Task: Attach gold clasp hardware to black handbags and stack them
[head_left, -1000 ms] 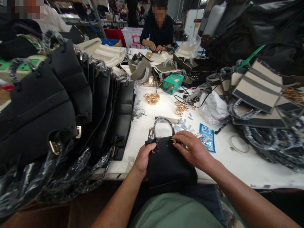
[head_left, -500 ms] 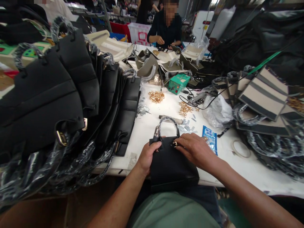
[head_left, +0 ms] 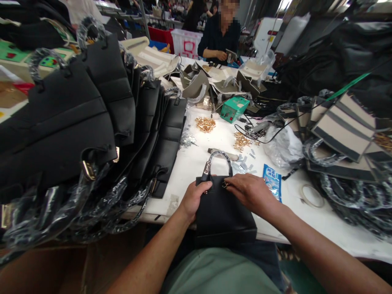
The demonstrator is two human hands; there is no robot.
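A small black handbag (head_left: pixel 225 218) stands tilted at the table's near edge, close to my body. Its arched handle (head_left: pixel 226 154) is wrapped in clear plastic. My left hand (head_left: pixel 191 200) grips the bag's upper left edge, thumb on the front by the handle's left end and fingers hidden behind. At the handle's right end, the fingers of my right hand (head_left: pixel 248 191) pinch a small gold-coloured metal fitting (head_left: pixel 225 185) against the bag. Those fingers partly cover the fitting.
Unfinished black bags (head_left: pixel 70 118) crowd the left; beige-and-grey bag pieces (head_left: pixel 344 126) pile up at right. Gold fittings (head_left: pixel 205 124), metal plates (head_left: pixel 241 165), a green box (head_left: pixel 234 109), a blue packet (head_left: pixel 272 181) and a tape ring (head_left: pixel 312 196) lie ahead. A co-worker (head_left: pixel 219 36) sits opposite.
The view has swung slightly left. My right fingers have closed further over the gold fitting, while my left grip stays the same. The co-worker's hands now hold up a greyish piece.
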